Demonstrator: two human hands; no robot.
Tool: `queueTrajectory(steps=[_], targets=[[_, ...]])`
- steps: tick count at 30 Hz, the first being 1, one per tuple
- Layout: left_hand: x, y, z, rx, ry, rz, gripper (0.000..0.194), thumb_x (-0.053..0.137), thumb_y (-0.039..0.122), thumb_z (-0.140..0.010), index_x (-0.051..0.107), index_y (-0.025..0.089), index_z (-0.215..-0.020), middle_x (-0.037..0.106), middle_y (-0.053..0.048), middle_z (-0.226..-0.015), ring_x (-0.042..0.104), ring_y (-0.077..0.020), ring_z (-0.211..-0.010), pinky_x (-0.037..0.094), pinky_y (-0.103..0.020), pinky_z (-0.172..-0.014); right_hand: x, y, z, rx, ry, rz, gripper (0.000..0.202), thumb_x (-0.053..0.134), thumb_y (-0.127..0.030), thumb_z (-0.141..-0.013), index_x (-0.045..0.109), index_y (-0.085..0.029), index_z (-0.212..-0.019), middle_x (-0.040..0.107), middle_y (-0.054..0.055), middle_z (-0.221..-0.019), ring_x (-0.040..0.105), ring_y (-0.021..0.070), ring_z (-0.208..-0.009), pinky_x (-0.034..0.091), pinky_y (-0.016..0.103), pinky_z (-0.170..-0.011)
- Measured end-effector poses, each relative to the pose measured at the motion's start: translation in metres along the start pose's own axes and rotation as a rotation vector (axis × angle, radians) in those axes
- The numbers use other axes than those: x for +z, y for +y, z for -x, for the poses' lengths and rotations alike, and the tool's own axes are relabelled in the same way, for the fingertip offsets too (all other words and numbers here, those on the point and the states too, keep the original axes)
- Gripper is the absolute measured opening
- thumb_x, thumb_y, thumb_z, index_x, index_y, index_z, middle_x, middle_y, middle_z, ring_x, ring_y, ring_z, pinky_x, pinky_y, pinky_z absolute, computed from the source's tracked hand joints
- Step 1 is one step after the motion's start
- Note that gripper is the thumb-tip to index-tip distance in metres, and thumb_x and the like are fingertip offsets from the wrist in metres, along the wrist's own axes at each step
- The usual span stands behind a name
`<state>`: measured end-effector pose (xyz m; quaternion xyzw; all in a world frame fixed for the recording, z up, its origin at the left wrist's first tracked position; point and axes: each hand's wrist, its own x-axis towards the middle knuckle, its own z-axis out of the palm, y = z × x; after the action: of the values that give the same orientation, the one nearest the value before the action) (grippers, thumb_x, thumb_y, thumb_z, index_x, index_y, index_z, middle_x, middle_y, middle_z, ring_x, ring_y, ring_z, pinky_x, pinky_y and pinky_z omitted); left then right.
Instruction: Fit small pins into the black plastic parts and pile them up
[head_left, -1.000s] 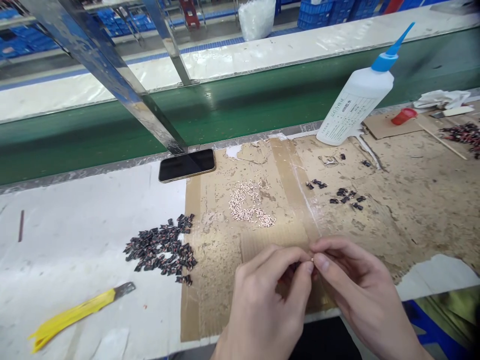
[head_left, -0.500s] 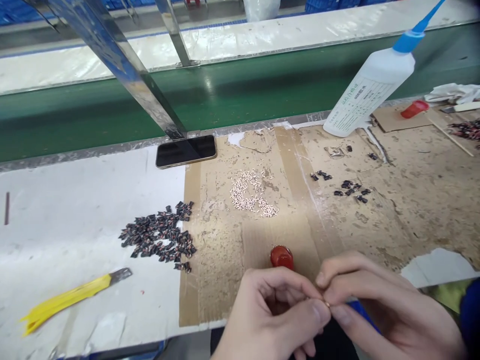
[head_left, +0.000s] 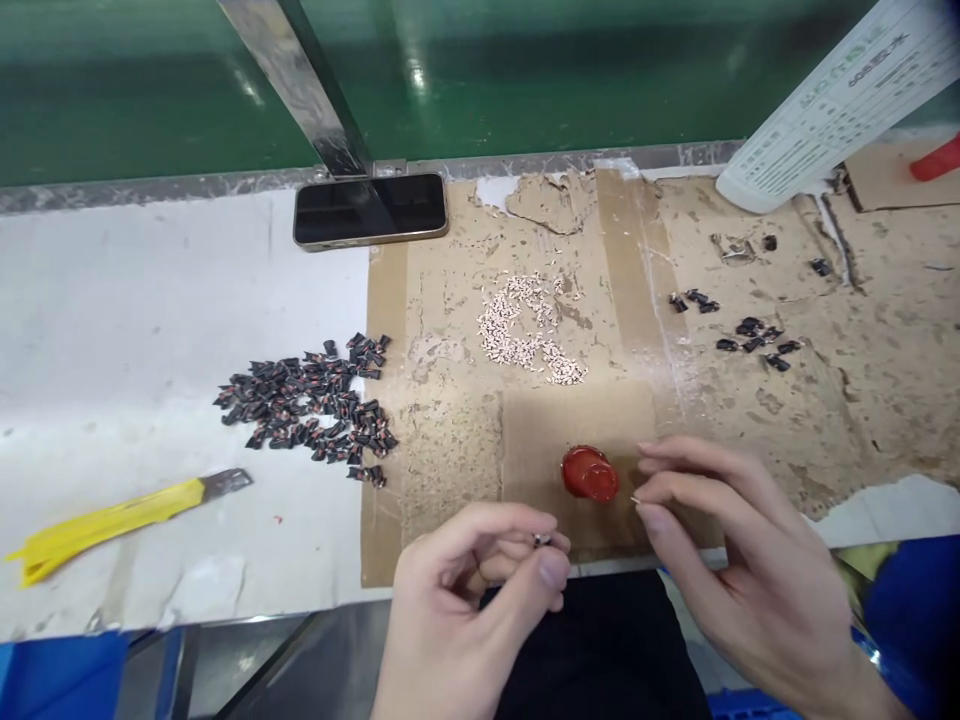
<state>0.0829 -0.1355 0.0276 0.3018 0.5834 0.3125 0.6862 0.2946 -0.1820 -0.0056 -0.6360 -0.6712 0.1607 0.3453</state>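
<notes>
My left hand (head_left: pixel 484 590) is closed in a pinch at the table's front edge. Between its thumb and fingers shows a small black part (head_left: pixel 541 540), mostly covered. My right hand (head_left: pixel 742 550) pinches a tiny, thin, light-coloured piece (head_left: pixel 636 500) with thumb and forefinger, just right of a red cup (head_left: pixel 590 473) on the cardboard. The two hands are apart, with the cup between and slightly beyond them. Farther back lies a scatter of tiny pinkish metallic pieces (head_left: pixel 517 325). A pile of small black parts (head_left: pixel 300 400) spreads to the left.
A yellow-handled blade (head_left: pixel 127 515) lies at the left front. A phone (head_left: pixel 370 210) rests against the metal post (head_left: pixel 307 90) at the back. At the right stand a white bottle (head_left: pixel 832 110) and another red cup (head_left: pixel 937 160), with several loose black parts (head_left: pixel 757 335) nearer.
My hands were together at the fingertips and have parted, left hand leftward, right hand beside the red cup. The view has tipped downward, so the bottle's top is out of frame.
</notes>
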Motion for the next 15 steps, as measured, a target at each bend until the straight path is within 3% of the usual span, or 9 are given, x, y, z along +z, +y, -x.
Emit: queueTrajectory(steps=[4, 8, 15], targets=[[-0.001, 0.003, -0.001, 0.025, 0.020, 0.027, 0.012, 0.088, 0.034, -0.081, 0.083, 0.023, -0.085, 0.081, -0.003, -0.078, 0.073, -0.0152, -0.062, 0.063, -0.022, -0.062, 0.005, -0.001, -0.005, -0.105, -0.001, 0.107, 0.024, 0.066, -0.007, -0.096, 0.066, -0.024, -0.114, 0.067, 0.009, -0.128, 0.070, 0.0213, -0.107, 0.060, 0.035, -0.095], [0.002, 0.006, -0.001, -0.003, 0.023, 0.113, 0.007, 0.089, 0.027, -0.079, 0.084, 0.023, -0.083, 0.081, -0.001, -0.077, 0.071, -0.0102, -0.060, 0.059, -0.014, -0.061, 0.006, -0.001, -0.010, -0.201, 0.019, 0.154, 0.023, 0.068, -0.003, -0.095, 0.068, -0.018, -0.113, 0.068, 0.011, -0.126, 0.070, 0.0207, -0.108, 0.058, 0.035, -0.096], [0.000, 0.005, 0.000, -0.009, 0.019, 0.185, 0.003, 0.087, 0.023, -0.082, 0.086, 0.025, -0.084, 0.081, 0.000, -0.077, 0.071, -0.0081, -0.062, 0.057, -0.010, -0.064, 0.006, -0.001, -0.011, -0.252, -0.018, 0.199, 0.023, 0.070, -0.002, -0.095, 0.069, -0.015, -0.113, 0.067, 0.013, -0.127, 0.065, 0.0210, -0.112, 0.054, 0.035, -0.098]])
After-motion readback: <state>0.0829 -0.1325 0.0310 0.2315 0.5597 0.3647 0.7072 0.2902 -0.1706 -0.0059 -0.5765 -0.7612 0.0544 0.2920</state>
